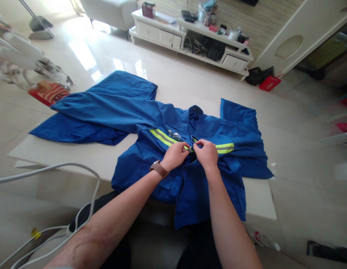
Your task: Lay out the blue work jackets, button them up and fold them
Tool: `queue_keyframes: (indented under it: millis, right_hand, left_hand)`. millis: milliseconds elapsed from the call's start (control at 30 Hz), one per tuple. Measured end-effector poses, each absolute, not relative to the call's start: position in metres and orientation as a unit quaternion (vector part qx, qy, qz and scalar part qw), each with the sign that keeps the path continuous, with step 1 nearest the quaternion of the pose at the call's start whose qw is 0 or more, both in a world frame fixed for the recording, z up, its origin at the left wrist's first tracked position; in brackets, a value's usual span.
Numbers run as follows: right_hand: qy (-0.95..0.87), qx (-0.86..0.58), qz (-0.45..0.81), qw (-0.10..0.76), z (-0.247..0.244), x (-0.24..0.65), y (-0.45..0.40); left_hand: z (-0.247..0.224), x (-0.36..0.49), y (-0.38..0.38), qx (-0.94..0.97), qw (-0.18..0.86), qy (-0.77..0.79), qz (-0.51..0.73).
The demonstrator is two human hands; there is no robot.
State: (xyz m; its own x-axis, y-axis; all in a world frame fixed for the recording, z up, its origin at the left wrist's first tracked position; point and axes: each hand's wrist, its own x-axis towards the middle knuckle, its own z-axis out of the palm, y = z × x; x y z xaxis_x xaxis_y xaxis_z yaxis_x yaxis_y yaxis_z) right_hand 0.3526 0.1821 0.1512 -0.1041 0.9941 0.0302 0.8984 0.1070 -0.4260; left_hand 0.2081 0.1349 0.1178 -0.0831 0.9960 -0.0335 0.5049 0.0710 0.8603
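— Bare forearms [128, 201] are stretched over the bench [260, 194]. What is done?
— The blue jacket [173, 125] is spread there; its front is pinched between closed fingers of the left hand [175, 154] and right hand [206, 155].
— And left?
— Below, the front is parted; any fastening cannot be made out.

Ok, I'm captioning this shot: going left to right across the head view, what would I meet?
Red striped packaging → brown-strapped watch → left hand → right hand → the stripe piece right of it on the blue jacket → red bag on the floor.
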Motion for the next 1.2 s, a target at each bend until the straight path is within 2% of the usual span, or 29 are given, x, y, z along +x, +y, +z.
queue_keyframes:
  millis: [267, 433, 667, 800, 900, 967, 1033, 1200]
  right_hand:
    - [-0.682, -0.647, 0.153, 0.306, 0.167, 0.367, 0.181]
    - [-0.705, -0.588, 0.258, 0.301, 0.162, 0.375, 0.18]
    - [-0.669, -0.582, 0.326, 0.328, 0.141, 0.394, 0.191]
    - [-0.68, -0.594, 0.299, 0.31, 0.137, 0.418, 0.2]
    - [-0.674, -0.635, 0.211, 0.312, 0.14, 0.43, 0.22]
    - [-0.688, -0.65, 0.152, 0.283, 0.144, 0.421, 0.243]
    - [-0.729, -0.639, 0.111, 0.218, 0.148, 0.396, 0.274]
    - [-0.82, -0.571, 0.015, -0.024, 0.145, 0.302, 0.362]
  left_hand:
    - [0.115, 0.209, 0.133, 0.588, 0.337, 0.648, 0.346]
    - [0.118, 0.211, 0.135, 0.583, 0.336, 0.662, 0.331]
    - [0.136, 0.207, 0.123, 0.569, 0.346, 0.66, 0.347]
    - [0.139, 0.195, 0.115, 0.565, 0.359, 0.665, 0.332]
    - [0.144, 0.19, 0.117, 0.568, 0.363, 0.656, 0.34]
    - [0.149, 0.19, 0.118, 0.565, 0.373, 0.646, 0.352]
    - [0.154, 0.194, 0.118, 0.559, 0.386, 0.639, 0.36]
    - [0.163, 0.202, 0.112, 0.562, 0.416, 0.622, 0.353]
